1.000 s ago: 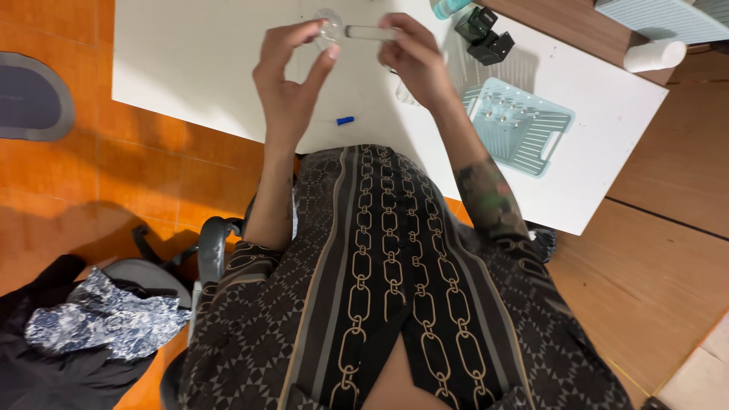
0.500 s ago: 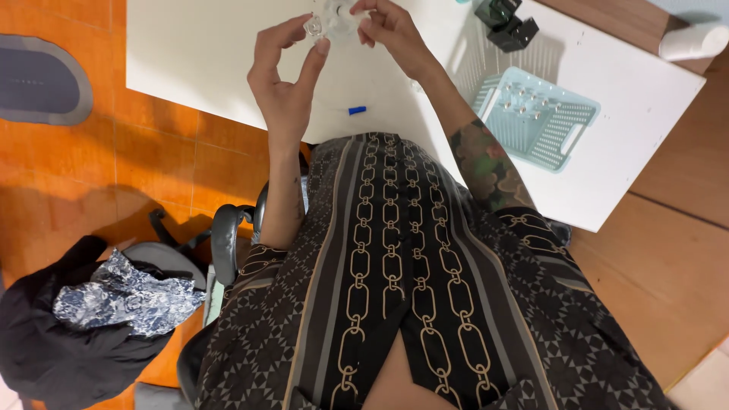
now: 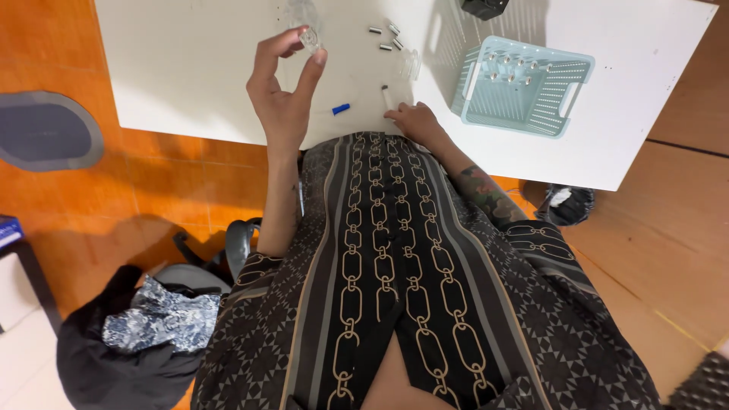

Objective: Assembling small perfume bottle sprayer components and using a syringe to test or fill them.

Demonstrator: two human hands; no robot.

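White tube (image 3: 387,96) lies pointing away from right hand (image 3: 414,121).

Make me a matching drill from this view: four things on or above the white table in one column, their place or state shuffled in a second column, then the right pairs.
Things:
1. small clear piece
2. blue cap
3. light blue basket
4. slim white tube

Places or states:
A. lies on the table between the two hands
B. pinched in the left hand, raised above the table
C. lies just beyond the right hand fingertips
D. stands on the white table to the right, small pieces inside

Pairs: 1-B, 2-A, 3-D, 4-C
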